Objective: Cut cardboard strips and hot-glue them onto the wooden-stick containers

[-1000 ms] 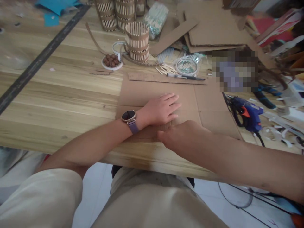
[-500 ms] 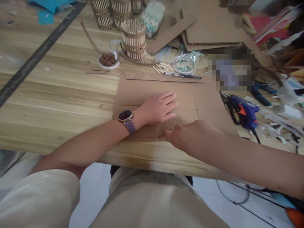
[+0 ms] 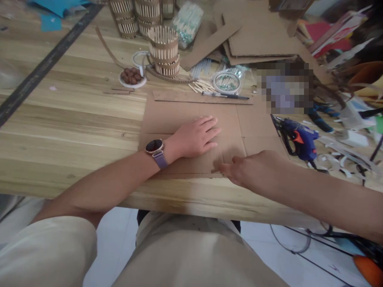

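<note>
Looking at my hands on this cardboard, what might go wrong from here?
The cardboard sheet could slip or crease if your left hand, flat on it, presses too lightly while your right hand is at the near edge.

The blue glue gun lies close beyond your right forearm, so a swing might knock it; whether it's hot doesn't show.

A jolt might also send the pen rolling.

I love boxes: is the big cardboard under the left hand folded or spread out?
Spread out: the cardboard lies flat on the table, crease lines showing, the left hand on top.
</note>
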Demonstrator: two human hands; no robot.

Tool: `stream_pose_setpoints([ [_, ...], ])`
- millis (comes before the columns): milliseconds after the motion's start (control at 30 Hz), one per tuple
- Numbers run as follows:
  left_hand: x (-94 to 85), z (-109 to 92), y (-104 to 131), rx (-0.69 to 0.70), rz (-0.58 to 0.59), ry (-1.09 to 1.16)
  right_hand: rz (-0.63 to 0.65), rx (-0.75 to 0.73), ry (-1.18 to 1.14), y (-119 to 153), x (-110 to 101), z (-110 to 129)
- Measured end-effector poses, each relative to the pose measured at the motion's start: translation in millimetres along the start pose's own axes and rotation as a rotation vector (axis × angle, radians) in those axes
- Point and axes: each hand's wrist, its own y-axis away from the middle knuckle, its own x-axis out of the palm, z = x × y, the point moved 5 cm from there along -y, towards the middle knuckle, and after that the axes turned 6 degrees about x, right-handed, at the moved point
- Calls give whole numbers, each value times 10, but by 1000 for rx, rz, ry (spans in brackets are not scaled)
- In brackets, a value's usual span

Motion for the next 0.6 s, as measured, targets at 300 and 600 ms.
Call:
stream_pose_setpoints([
  [300,18,-9,-45,-13,-9,20,11,-77,-151,24,-125,-58],
  [600,39,9,-46,0,-47,39,31,-161,33,-302,-447,553],
])
